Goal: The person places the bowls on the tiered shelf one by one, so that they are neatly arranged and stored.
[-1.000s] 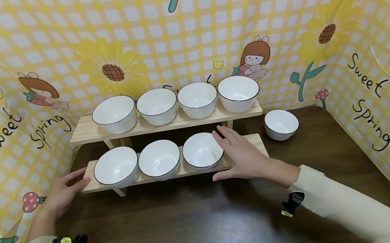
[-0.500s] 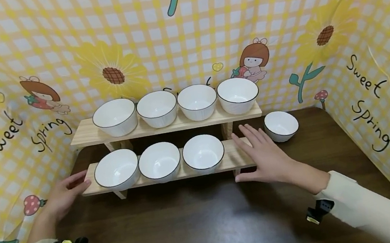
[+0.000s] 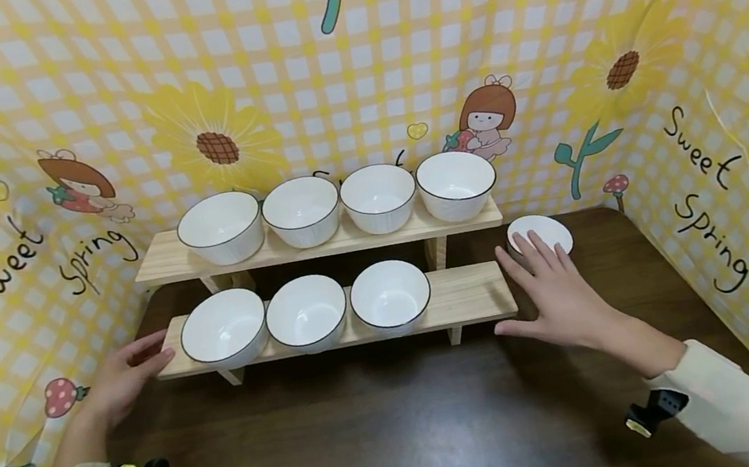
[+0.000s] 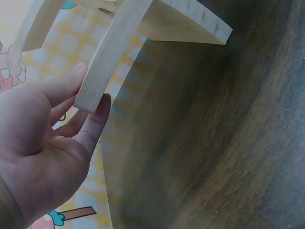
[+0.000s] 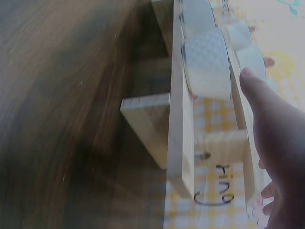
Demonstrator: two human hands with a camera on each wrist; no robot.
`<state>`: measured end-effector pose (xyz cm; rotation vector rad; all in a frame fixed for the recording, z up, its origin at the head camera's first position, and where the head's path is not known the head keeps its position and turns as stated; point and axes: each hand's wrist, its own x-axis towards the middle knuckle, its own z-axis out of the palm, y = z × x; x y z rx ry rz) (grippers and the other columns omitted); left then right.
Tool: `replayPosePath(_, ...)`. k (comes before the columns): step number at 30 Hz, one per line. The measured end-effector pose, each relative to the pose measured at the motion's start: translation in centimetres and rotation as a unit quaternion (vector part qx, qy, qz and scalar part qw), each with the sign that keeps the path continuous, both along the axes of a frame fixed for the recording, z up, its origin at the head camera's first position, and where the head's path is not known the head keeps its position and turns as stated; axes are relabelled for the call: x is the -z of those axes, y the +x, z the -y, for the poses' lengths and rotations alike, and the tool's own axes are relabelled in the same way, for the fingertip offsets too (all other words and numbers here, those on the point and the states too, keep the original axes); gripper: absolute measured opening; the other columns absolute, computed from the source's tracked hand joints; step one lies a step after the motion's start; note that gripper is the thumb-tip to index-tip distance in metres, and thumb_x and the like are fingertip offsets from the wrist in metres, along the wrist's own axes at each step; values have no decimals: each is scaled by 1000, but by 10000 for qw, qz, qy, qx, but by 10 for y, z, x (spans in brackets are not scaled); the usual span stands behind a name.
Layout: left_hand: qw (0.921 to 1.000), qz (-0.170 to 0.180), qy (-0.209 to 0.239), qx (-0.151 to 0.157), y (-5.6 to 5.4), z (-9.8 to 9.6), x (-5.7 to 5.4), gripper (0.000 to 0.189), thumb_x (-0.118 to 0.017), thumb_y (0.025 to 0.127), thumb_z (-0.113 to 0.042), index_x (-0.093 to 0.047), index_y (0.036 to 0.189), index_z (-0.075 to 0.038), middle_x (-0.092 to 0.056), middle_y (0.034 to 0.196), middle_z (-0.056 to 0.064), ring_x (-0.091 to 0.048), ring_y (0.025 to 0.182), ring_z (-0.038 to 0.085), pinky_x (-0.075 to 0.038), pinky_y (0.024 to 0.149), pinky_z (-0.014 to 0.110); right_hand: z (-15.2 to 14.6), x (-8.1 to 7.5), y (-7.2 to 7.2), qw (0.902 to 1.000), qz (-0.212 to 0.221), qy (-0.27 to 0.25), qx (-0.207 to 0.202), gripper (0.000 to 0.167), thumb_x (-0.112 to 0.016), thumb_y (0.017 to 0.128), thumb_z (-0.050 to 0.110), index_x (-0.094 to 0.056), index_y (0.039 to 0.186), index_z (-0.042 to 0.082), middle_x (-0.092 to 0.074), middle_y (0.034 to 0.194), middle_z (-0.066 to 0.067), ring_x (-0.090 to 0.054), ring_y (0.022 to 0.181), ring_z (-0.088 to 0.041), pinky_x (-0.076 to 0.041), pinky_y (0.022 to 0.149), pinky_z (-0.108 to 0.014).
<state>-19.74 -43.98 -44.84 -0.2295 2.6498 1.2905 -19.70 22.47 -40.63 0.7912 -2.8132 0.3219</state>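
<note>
My left hand (image 3: 122, 378) pinches the left end of the lower wooden shelf (image 3: 471, 296). In the left wrist view the thumb and fingers lie on opposite faces of that board (image 4: 113, 55). Three white, dark-rimmed bowls stand on it: left (image 3: 223, 330), middle (image 3: 307, 314) and right (image 3: 391, 295). My right hand (image 3: 562, 298), fingers spread and holding nothing, is past the shelf's right end. It partly covers a smaller white bowl (image 3: 535, 227) on the table; whether they touch I cannot tell. In the right wrist view, the right hand (image 5: 281, 138) appears beside the stand.
Behind and higher, an upper wooden shelf (image 3: 163, 257) carries a row of several white bowls (image 3: 380, 200). A yellow checked cloth (image 3: 325, 95) hangs around the back and sides. Dark wooden tabletop (image 3: 347, 439) spreads in front of the stand.
My right hand has moved from beside the right bowl on the lower shelf rightward, past the shelf's end, to the small bowl. The left hand stays at the shelf's left end.
</note>
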Motion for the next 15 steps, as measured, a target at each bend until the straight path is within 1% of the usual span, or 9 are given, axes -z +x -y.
replayPosePath(3,10000,11,54,-7,0,1,0,84,-56,102,-51,-27,158,3,-29,155,37,-37,134,49,-40,103,61,-10,2,-3,9998,-9,-46,196,111,-75,79,69,-31,159,5,-20,163,-30,-12,150,-50,-16,111,-75)
replayPosePath(5,10000,-1,41,12,1,1,0,83,-56,102,-51,-27,158,3,-29,155,37,-37,134,48,-41,103,59,-17,3,-5,9993,29,-96,346,110,-75,80,68,-33,158,3,-21,162,-32,-13,149,-51,-16,111,-75)
replayPosePath(8,10000,-16,9,19,1,2,0,83,-56,102,-51,-28,158,3,-30,155,36,-38,133,47,-44,100,54,-27,5,-10,9980,172,-178,575,109,-74,82,66,-31,159,1,-19,162,-33,-10,150,-51,-14,111,-75)
replayPosePath(10,10000,-35,-9,29,1,2,0,83,-56,102,-51,-28,158,3,-31,154,36,-39,133,46,-47,97,46,-34,7,-14,9967,262,-269,725,109,-73,83,65,-29,159,1,-17,162,-33,-9,150,-51,-13,112,-75)
replayPosePath(12,10000,-62,-13,35,1,1,0,83,-57,101,-51,-29,158,3,-32,154,36,-40,132,45,-48,92,35,-40,9,-18,9952,313,-356,853,109,-73,84,64,-27,159,0,-16,162,-34,-8,150,-52,-13,111,-75)
replayPosePath(15,9999,-99,-27,49,1,1,0,82,-57,102,-50,-30,157,4,-33,153,36,-40,131,44,-46,83,21,-49,13,-24,9928,333,-560,1009,109,-73,85,63,-26,159,-1,-17,161,-36,-8,149,-54,-13,110,-76)
